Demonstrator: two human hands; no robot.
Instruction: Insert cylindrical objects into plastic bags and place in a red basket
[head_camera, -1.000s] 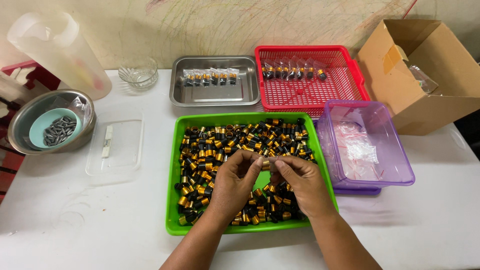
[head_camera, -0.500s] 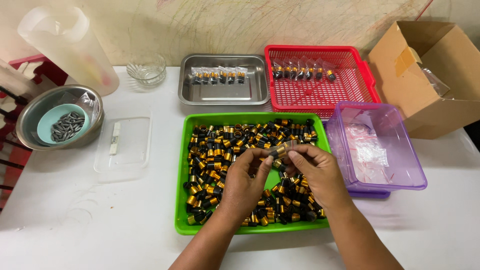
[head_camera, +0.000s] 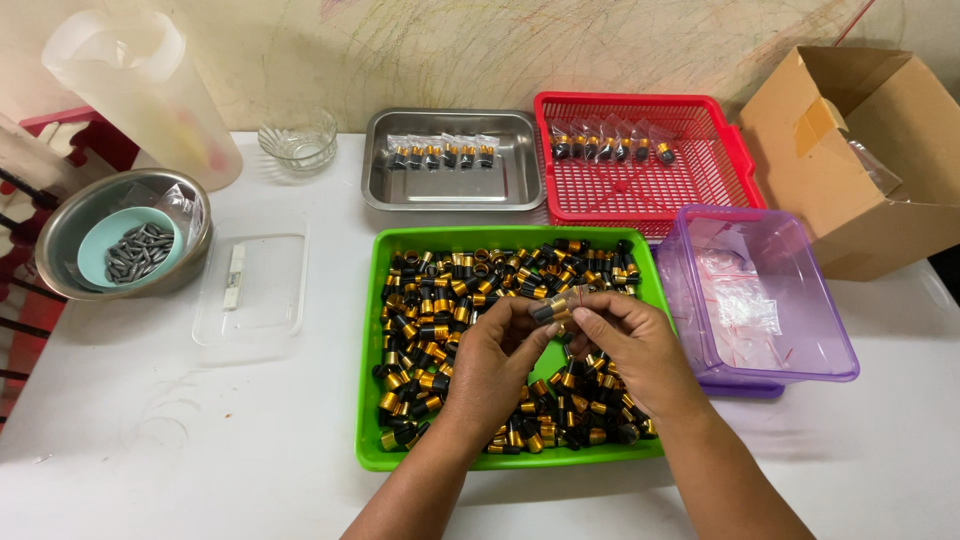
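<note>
You have one small black-and-gold cap (head_camera: 553, 307) pinched between both hands, just above the green tray (head_camera: 368, 400), over its upper middle. Your left hand (head_camera: 492, 365) grips it from the near left with thumb and fingertips closed on it; your right hand (head_camera: 632, 345) meets it from the right, fingers curled and closed on the same piece. Whether a second part is being fitted to it is too small to tell.

Keep the piece over the tray, so a slip drops it back among the loose caps (head_camera: 440, 330) rather than onto the white table (head_camera: 200, 450). Hold it by the fingertips only, and keep your thumbs off the end you are working, so you can see it. Steady your wrists on the tray's near rim if the piece wobbles; it is small and smooth and will likely roll.

Right of the tray, touching it, stands the purple bin (head_camera: 830, 350) with clear bags inside. Behind the tray sits the steel pan (head_camera: 450, 190) with a row of bagged pieces, and beside that the red basket (head_camera: 640, 200) with another row. Further right of the basket is an open carton (head_camera: 880, 200). Left of the tray lies a clear lid (head_camera: 265, 300), then a steel bowl (head_camera: 60, 240) holding a blue dish of grey pellets (head_camera: 138, 250). A jug (head_camera: 140, 90) and a glass bowl (head_camera: 298, 140) stand behind those.
</note>
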